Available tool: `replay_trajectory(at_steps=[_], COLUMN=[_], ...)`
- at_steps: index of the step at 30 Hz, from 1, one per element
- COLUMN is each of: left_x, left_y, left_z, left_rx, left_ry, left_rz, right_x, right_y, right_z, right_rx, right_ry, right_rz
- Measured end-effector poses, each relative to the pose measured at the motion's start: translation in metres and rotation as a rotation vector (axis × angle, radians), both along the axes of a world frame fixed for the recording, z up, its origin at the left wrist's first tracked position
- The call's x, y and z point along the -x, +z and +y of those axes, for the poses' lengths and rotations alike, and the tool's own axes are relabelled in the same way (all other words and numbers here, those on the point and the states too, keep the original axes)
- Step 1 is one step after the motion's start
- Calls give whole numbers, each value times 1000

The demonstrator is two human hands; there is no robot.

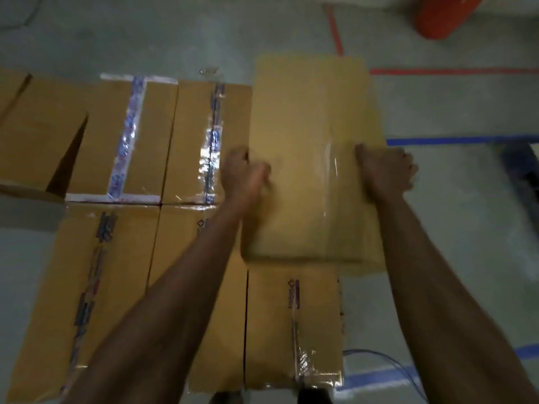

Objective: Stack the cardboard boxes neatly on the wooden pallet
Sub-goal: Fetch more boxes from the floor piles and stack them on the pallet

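A plain cardboard box [309,135] with a clear tape seam sits raised at the far right of the stack, overlapping the box [271,325] nearer to me. My left hand [243,173] grips its left edge and my right hand [385,170] grips its right edge, fingers curled over the sides. Several taped boxes [151,135] lie side by side in two rows to the left, forming a flat layer. The wooden pallet is hidden beneath them.
An open box flap [38,141] stands at the far left. Red [449,71] and blue [455,139] tape lines mark the grey floor on the right. An orange object [446,16] lies at the top right. A blue cable [390,365] curls near the stack's right corner.
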State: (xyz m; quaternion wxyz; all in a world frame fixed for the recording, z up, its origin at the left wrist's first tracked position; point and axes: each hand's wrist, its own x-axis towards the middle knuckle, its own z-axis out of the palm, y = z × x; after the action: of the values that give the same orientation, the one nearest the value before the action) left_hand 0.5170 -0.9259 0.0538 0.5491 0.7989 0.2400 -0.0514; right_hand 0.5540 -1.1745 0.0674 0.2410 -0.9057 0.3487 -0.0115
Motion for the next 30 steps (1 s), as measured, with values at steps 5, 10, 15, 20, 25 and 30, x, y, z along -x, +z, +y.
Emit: replay_trajectory(at_steps=[5, 10, 15, 20, 25, 30], left_x=[-42, 7, 35, 4, -33, -53], left_y=[-67, -101, -104, -100, -89, -86], left_z=[7, -4, -23, -20, -17, -14], left_rx=[207, 255, 411, 420, 404, 423], left_ry=[-50, 47, 123, 156, 124, 150], left_rz=[122, 217, 201, 62, -2, 9], right_x=[-40, 43, 105, 48, -2, -20], right_y=[-69, -100, -115, -109, -107, -107], right_z=[-39, -65, -53, -34, -29, -24], right_rx=[-256, -410, -724, -706, -642, -604], right_ry=[310, 213, 5, 9, 86, 72], right_rz=[23, 46, -126, -281, -293, -286])
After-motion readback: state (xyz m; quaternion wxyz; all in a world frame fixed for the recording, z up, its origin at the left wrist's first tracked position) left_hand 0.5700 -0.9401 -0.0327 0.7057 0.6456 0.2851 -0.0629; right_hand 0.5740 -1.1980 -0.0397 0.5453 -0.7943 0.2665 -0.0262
